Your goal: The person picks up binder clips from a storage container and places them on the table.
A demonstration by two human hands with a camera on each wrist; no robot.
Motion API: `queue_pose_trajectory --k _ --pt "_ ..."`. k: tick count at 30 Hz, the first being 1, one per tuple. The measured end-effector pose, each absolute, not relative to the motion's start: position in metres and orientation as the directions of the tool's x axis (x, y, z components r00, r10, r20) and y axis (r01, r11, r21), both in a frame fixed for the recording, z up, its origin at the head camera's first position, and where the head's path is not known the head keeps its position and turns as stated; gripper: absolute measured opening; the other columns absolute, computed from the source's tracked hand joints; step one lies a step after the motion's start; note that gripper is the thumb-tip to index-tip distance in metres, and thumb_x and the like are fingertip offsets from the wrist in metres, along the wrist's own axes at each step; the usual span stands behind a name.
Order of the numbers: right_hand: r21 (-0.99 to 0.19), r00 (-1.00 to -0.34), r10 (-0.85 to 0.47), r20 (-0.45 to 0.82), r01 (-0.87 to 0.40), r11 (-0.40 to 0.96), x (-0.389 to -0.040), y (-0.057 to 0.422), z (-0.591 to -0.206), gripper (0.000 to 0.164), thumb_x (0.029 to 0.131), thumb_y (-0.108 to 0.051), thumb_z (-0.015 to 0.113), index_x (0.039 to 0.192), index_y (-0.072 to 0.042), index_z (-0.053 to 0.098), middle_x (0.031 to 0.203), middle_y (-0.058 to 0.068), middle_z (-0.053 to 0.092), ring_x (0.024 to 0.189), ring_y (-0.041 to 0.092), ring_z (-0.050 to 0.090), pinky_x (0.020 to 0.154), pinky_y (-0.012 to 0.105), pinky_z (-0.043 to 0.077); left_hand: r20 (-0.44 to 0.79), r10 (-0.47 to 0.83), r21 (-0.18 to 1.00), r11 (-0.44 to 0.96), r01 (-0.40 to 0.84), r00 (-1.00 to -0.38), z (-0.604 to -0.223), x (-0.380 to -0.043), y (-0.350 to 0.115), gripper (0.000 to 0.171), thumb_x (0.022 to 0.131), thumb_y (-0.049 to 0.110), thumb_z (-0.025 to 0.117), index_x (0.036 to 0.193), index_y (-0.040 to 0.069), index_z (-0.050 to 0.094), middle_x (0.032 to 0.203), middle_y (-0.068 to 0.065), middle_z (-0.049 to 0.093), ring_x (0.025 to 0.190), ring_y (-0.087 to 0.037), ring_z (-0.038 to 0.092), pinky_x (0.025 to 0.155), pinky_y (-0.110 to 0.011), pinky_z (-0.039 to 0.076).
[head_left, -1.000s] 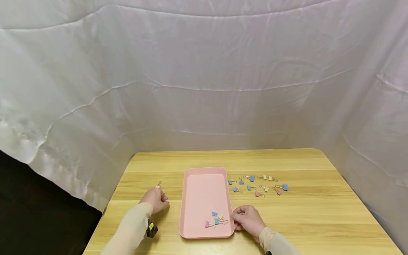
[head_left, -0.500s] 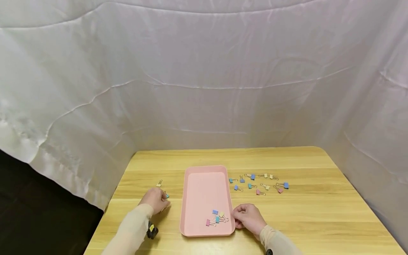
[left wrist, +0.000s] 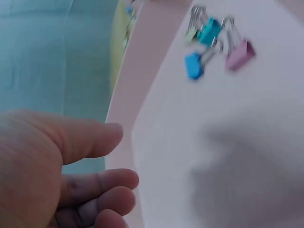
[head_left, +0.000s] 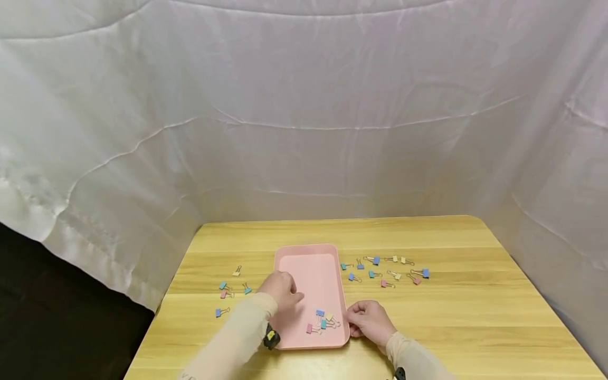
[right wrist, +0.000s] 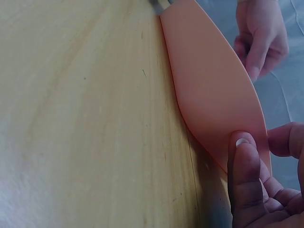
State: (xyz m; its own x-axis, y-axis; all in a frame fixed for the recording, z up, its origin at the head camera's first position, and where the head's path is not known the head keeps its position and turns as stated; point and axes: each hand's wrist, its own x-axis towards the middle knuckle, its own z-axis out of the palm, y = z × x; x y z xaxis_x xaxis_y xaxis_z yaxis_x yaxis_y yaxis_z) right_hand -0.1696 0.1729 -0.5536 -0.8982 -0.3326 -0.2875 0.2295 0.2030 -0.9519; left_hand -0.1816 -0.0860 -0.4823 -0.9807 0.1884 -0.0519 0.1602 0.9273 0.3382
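Note:
Over the left part of the pink tray (head_left: 311, 264) is my left hand (head_left: 281, 291). In the left wrist view, its thumb (left wrist: 99, 140) stands apart from the bent fingers (left wrist: 118, 183), and nothing shows between them. My right hand (head_left: 370, 323) pinches the tray's right side near the front, its thumb (right wrist: 244, 161) against the outer wall. Inside the tray, near that side, lie a blue binder clip (left wrist: 194, 65), a pink binder clip (left wrist: 241, 56), a teal binder clip (left wrist: 210, 31) and a pale yellow binder clip (head_left: 330, 316).
Left of the tray, several binder clips lie scattered on the wooden table (head_left: 475, 316), among them a blue clip (head_left: 218, 312) and a yellow clip (head_left: 236, 273). More lie to its right, including a large blue clip (head_left: 425, 273). A pale curtain (head_left: 304, 158) hangs behind.
My left hand has moved right, from the clips on the left side of the table to over the tray. The right hand keeps its grip on the tray's side.

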Motion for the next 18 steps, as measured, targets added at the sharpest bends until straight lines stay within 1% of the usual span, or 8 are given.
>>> queue_pose_trajectory --k 2,6,10,13,18 --pt "-0.952 -0.898 -0.333 -0.286 0.228 0.203 -0.170 0.172 -0.553 0.016 0.087 -0.008 0.064 0.090 0.007 0.063 0.071 0.008 0.062 0.058 0.012 0.058 0.054 0.026 0.052 -0.088 0.196 0.337 0.929 0.156 -0.977 -0.486 -0.183 -0.075 0.027 0.079 0.036 0.076 0.070 0.012 0.068 0.070 0.004 0.061 0.070 -0.014 0.055 0.070 -0.031 0.049" --pt "-0.952 -0.900 -0.329 -0.285 0.226 0.205 -0.171 0.172 -0.554 0.014 0.086 -0.007 0.064 0.089 0.007 0.064 0.071 0.008 0.061 0.058 0.012 0.058 0.053 0.025 0.052 -0.137 0.224 0.335 0.927 0.167 -0.965 -0.492 -0.186 -0.060 0.030 0.075 0.039 0.079 0.063 0.015 0.066 0.066 0.007 0.057 0.065 -0.011 0.052 0.066 -0.028 0.048" --pt "-0.952 -0.901 -0.330 -0.283 0.223 0.207 -0.171 0.172 -0.554 0.014 0.086 -0.007 0.063 0.088 0.007 0.064 0.069 0.006 0.061 0.058 0.011 0.058 0.053 0.025 0.052 -0.193 0.245 0.330 0.928 0.172 -0.950 -0.500 -0.188 -0.050 0.036 0.070 0.044 0.082 0.057 0.017 0.061 0.060 0.009 0.055 0.059 -0.009 0.051 0.061 -0.024 0.046" --pt "-0.952 -0.900 -0.330 -0.284 0.224 0.208 -0.171 0.172 -0.553 0.014 0.086 -0.008 0.064 0.088 0.006 0.064 0.069 0.006 0.061 0.058 0.011 0.058 0.053 0.025 0.052 -0.231 0.248 0.318 0.933 0.168 -0.941 -0.505 -0.188 -0.043 0.042 0.069 0.048 0.081 0.056 0.017 0.058 0.059 0.007 0.053 0.056 -0.010 0.049 0.056 -0.024 0.044" --pt "-0.953 -0.904 -0.323 -0.279 0.220 0.208 -0.170 0.172 -0.553 0.014 0.086 -0.007 0.064 0.088 0.007 0.064 0.069 0.007 0.061 0.057 0.011 0.058 0.052 0.025 0.052 -0.260 0.238 0.252 0.952 0.172 -0.936 -0.511 -0.189 -0.035 0.046 0.067 0.052 0.081 0.059 0.016 0.055 0.061 0.004 0.052 0.055 -0.011 0.047 0.052 -0.024 0.042"
